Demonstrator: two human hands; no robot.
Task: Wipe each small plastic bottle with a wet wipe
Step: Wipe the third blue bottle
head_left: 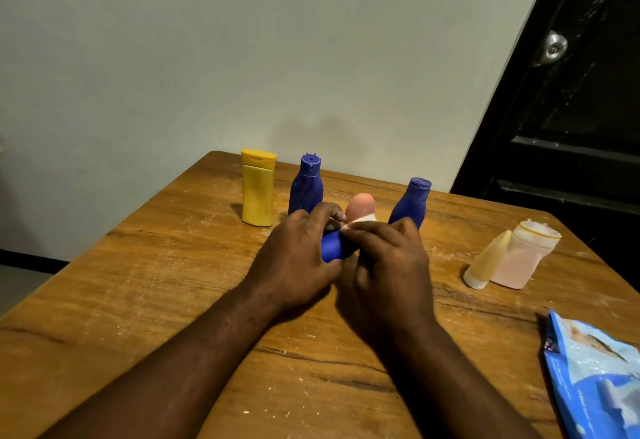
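Table (138,300): flat, scratched wood; the work sits mid-table.
Left hand (294,258): my fingers curl round the blue bottle (331,246), holding it on its side.
Right hand (391,265): my fingertips pinch the wet wipe (363,219) against the bottle.
Blue bottle: smooth, rounded hard plastic, probably slippery when damp. I grip firmly and rotate it in stages.
Wet wipe: thin, white, bunched. I spread it for full contact.
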